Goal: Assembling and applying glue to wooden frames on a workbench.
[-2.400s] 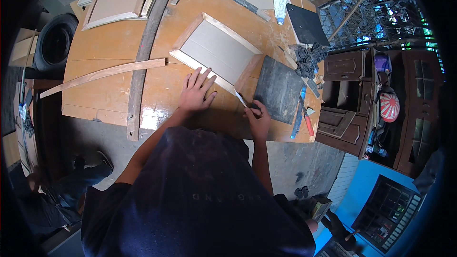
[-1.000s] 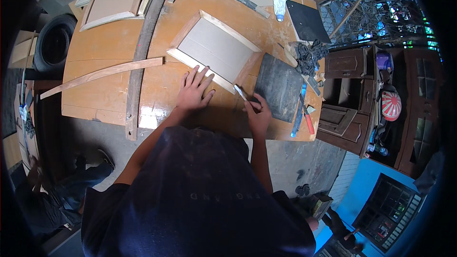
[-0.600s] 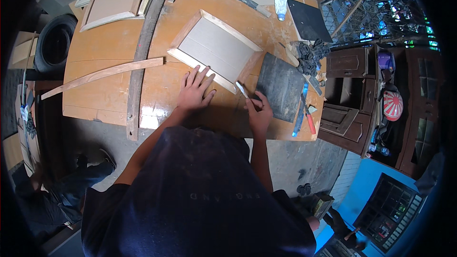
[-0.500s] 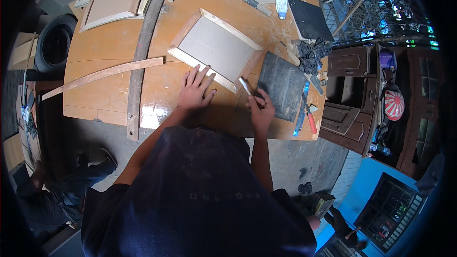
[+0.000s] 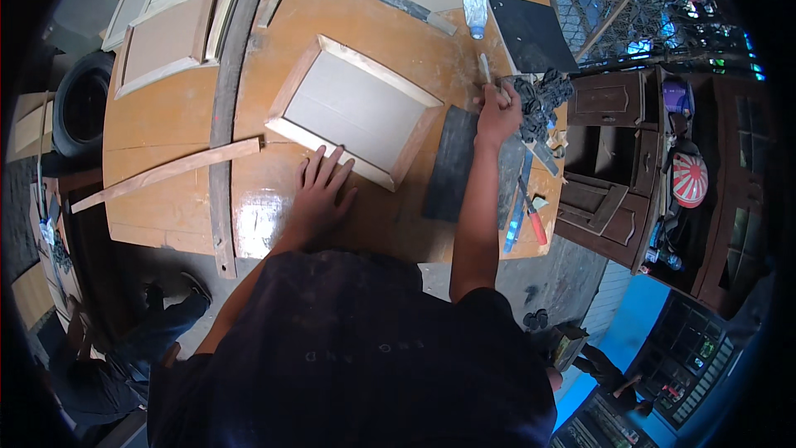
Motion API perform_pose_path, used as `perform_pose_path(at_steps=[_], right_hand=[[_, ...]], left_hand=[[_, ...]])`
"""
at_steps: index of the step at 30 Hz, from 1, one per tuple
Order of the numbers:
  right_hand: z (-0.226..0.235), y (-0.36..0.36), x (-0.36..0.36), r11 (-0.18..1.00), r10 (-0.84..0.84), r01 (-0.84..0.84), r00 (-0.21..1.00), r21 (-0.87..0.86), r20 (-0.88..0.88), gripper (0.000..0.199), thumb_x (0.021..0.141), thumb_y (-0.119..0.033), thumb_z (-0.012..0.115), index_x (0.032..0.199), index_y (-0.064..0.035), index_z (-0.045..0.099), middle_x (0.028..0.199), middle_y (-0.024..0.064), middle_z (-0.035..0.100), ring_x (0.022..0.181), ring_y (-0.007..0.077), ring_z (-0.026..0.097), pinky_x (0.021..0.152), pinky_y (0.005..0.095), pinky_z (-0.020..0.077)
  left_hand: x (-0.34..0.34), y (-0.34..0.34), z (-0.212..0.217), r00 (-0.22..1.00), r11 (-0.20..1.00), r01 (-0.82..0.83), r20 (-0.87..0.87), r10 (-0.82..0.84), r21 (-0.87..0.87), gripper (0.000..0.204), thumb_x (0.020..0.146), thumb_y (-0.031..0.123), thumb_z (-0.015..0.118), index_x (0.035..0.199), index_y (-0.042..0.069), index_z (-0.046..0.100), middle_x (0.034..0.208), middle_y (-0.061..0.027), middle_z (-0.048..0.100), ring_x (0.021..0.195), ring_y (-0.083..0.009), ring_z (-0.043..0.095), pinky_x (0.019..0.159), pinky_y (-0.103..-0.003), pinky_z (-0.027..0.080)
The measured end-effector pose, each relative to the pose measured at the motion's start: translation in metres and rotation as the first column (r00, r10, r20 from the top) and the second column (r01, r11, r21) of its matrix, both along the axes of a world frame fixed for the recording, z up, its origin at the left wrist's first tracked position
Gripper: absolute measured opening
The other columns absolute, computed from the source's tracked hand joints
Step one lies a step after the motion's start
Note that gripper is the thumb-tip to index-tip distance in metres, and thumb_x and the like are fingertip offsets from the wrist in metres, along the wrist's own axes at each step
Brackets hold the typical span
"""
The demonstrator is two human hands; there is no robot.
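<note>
A wood-framed panel (image 5: 356,112) lies tilted on the orange-brown tabletop, pale inside with lighter wooden borders. My left hand (image 5: 320,196) is open, its fingers spread and fingertips resting at the frame's near edge. Out to the right, my right hand (image 5: 499,119) is closed around a thin, pale stick-like tool (image 5: 485,68), whose exact kind I cannot make out. That hand is beside a bundle of dark crumpled cloth or strips (image 5: 541,104). Below my right forearm a dark flat board (image 5: 450,168) lies partly hidden.
A long dark bar (image 5: 222,141) crosses the table, a curved wooden strip (image 5: 166,172) touching it. Finished-looking panels (image 5: 166,33) lie far left. A wrapped bottle (image 5: 476,0), black board (image 5: 531,33) and red-handled tool (image 5: 537,226) are right. Another person (image 5: 108,357) is lower left.
My right hand, with the thin tool, has moved from the frame's near right corner out to the far right. My left hand stays at the frame's near edge; the view has shifted slightly.
</note>
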State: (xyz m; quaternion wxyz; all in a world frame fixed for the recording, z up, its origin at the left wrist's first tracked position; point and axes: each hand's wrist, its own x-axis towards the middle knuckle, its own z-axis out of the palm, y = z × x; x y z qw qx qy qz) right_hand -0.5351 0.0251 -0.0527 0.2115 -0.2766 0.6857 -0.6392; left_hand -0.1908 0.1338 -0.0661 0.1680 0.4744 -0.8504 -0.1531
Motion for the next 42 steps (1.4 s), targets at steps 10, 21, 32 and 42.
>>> perform_pose_path(at_steps=[10,21,32,42], right_hand=[[-0.034,-0.095,-0.024,0.992,0.028,-0.015,0.995,0.123,-0.100,0.036,0.089,-0.010,0.073,0.118,0.0057,0.059,0.069,0.0092,0.069,0.050,0.0138,0.063,0.047,0.0284,0.0466],[-0.011,-0.041,-0.012,0.995,0.083,-0.072,0.984,0.074,-0.155,0.031,0.095,-0.030,0.069,0.100,-0.0003,0.063,0.066,0.0081,0.067,0.051,0.0135,0.062,0.051,0.0268,0.0476],[0.020,0.145,0.101,0.629,0.749,-0.560,0.254,0.539,-0.612,0.069,0.084,-0.032,0.069,0.147,-0.0139,0.046,0.127,0.0068,0.068,0.143,0.0282,0.038,0.110,0.0583,0.0241],[0.001,0.183,0.101,0.591,0.768,-0.480,0.089,0.648,-0.635,0.071,0.091,-0.028,0.059,0.156,-0.0196,0.034,0.130,0.0072,0.067,0.150,0.0232,0.029,0.111,0.0705,0.0158]], left_hand=[[0.000,0.003,0.002,0.999,0.998,-0.044,0.008,0.043,0.050,0.052,0.090,0.034,0.067,0.139,0.019,0.055,0.154,-0.0080,0.042,0.145,-0.0352,0.033,0.113,-0.058,0.028],[-0.004,0.000,-0.002,0.999,0.999,-0.052,-0.006,0.052,0.010,0.049,0.091,0.032,0.066,0.137,0.019,0.057,0.152,-0.0072,0.045,0.144,-0.0336,0.034,0.114,-0.056,0.027],[-0.003,0.007,-0.007,0.998,0.996,-0.067,0.005,0.068,-0.063,0.049,0.094,0.036,0.060,0.139,0.018,0.056,0.155,-0.0065,0.041,0.146,-0.0316,0.031,0.117,-0.054,0.024],[-0.003,0.008,-0.008,0.999,0.993,-0.052,-0.004,0.051,-0.103,0.050,0.094,0.036,0.057,0.140,0.017,0.056,0.155,-0.0071,0.040,0.147,-0.0318,0.029,0.117,-0.054,0.023]])
